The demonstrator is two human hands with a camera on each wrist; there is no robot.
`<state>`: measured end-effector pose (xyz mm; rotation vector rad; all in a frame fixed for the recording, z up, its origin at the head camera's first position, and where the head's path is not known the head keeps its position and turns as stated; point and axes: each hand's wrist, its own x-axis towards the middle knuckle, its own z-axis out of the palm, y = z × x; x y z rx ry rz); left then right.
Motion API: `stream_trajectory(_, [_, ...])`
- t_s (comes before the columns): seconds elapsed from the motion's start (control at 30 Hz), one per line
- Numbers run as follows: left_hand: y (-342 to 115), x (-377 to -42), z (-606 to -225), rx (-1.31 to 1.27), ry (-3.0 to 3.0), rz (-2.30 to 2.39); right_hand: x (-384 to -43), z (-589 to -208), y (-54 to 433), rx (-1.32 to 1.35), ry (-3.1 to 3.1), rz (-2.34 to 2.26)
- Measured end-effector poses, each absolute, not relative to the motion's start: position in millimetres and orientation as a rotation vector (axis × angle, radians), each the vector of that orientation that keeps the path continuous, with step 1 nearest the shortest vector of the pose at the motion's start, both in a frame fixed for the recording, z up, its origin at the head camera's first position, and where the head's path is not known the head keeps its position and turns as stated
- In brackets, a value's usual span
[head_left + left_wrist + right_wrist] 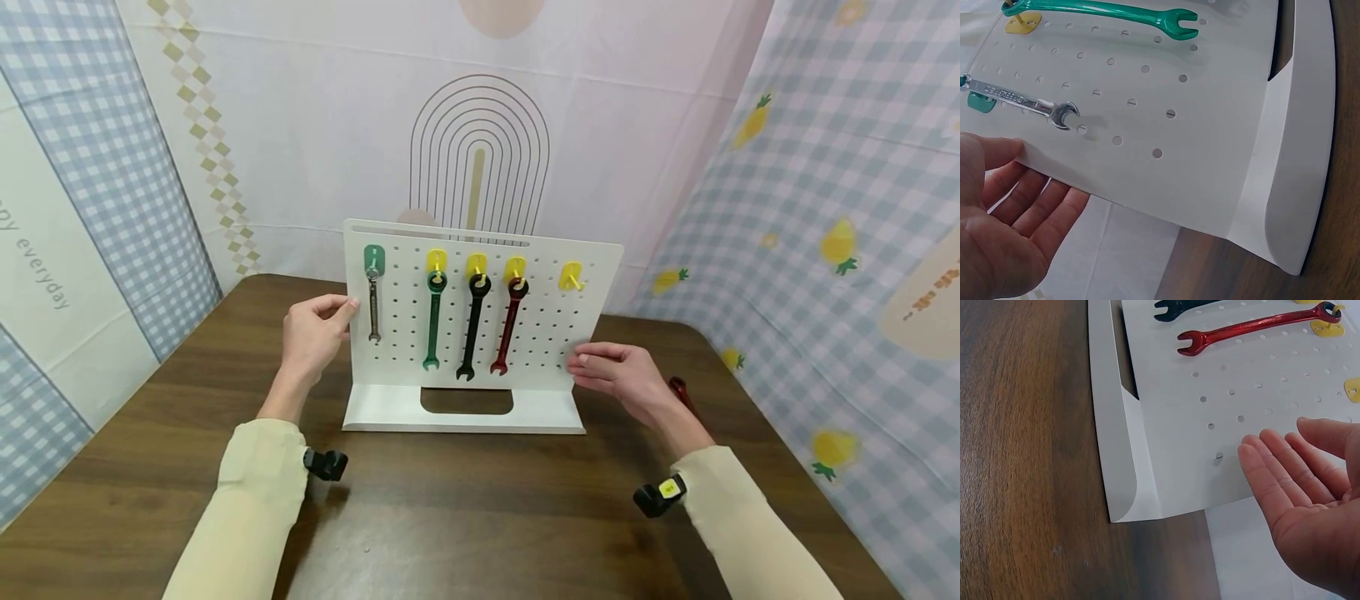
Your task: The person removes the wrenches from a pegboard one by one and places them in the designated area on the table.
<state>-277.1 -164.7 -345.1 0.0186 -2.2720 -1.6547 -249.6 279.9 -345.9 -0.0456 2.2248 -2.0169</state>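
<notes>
Pegboard: the white pegboard (405, 342) is standing on the brown table (465, 508), its face turning toward the person, its long axis running left to right.
Left hand: the left hand (318, 329) is pinching the board's left edge, thumb in front, fingers reaching behind.
Right hand: the right hand (618, 371) is spreading nearly straight fingers at the board's lower right edge, gripping nothing; whether fingertips are touching, I cannot tell.
Wrenches: silver (374, 310), green (433, 325), black (472, 327) and red (509, 327) are hanging from hooks, open ends pointing down; black and red are slanting, lower ends leftward.
Right yellow hook (571, 276): projecting near the upper right corner.
</notes>
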Motion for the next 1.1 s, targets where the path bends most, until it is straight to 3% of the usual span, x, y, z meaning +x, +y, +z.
stream_trajectory(1.1, [-165.5, -276.1, -344.9, 0.012, -2.285, -1.643, -252.6, -340.2, 257.5, -0.116, 2.151, -2.090])
